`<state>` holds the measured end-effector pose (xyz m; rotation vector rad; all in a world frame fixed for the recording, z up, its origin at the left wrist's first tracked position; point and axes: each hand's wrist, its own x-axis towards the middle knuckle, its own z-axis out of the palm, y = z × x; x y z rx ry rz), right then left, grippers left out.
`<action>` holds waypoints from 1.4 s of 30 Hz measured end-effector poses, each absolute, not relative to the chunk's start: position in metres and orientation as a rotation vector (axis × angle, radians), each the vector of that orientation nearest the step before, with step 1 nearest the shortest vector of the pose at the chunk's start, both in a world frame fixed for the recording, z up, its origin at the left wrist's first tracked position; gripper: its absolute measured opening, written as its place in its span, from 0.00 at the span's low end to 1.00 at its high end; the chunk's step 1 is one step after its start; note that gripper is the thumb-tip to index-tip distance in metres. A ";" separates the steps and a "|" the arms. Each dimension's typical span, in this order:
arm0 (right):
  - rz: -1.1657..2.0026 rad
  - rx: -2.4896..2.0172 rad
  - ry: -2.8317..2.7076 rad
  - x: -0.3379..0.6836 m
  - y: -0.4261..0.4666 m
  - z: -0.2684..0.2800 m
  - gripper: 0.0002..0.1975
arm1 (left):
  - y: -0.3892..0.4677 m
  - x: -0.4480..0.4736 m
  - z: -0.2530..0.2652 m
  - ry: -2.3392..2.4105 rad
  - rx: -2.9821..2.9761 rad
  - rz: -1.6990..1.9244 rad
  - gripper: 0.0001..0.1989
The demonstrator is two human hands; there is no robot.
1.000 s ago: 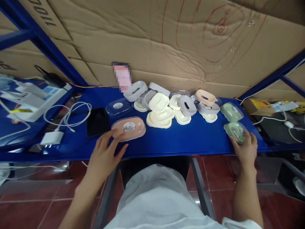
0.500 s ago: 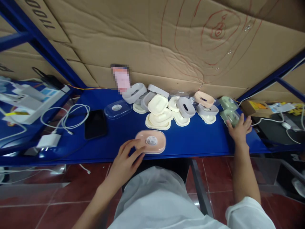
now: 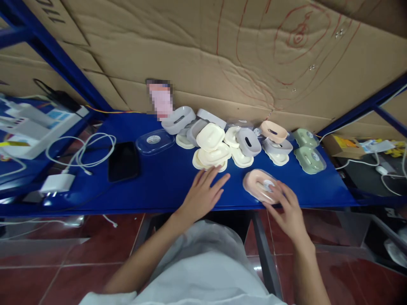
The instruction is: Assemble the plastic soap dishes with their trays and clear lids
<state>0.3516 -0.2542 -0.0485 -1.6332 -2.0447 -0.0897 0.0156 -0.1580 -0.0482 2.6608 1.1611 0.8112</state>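
Note:
My right hand (image 3: 284, 207) grips the right end of a pink soap dish (image 3: 254, 184), which has a clear cover and a round white label and sits slightly tilted near the table's front edge. My left hand (image 3: 205, 192) is empty, its fingers spread just in front of a stack of cream dish pieces (image 3: 213, 153). Behind lie grey dishes (image 3: 249, 142) with dark slots and a peach one (image 3: 273, 131). Two green soap dishes (image 3: 310, 159) with clear covers rest at the right. A loose clear lid (image 3: 154, 142) with a label lies at the left.
On the blue table (image 3: 162, 186) lie a black phone (image 3: 124, 161), a coiled white cable (image 3: 81, 154) and a white charger (image 3: 57, 183). A cardboard wall (image 3: 190, 51) stands behind. Blue shelf posts (image 3: 68, 55) flank the table.
The pink soap dish has moved right, from my left hand to my right. My right hand has come back from the green dishes; my left hand has let go and moved right.

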 end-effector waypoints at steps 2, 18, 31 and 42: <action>-0.210 -1.772 -1.909 0.383 -0.270 -0.053 0.30 | -0.152 -0.001 -0.050 1.335 2.648 0.764 0.28; -0.393 -1.735 -1.924 0.373 -0.189 -0.037 0.27 | -0.164 -0.046 -0.058 1.321 2.589 0.923 0.09; -0.198 -1.514 -2.039 0.296 -0.132 -0.032 0.19 | -0.204 -0.057 -0.060 1.041 2.490 0.964 0.10; 0.320 -1.038 -2.375 0.238 -0.209 -0.051 0.22 | -0.186 -0.065 -0.067 1.068 2.672 0.904 0.18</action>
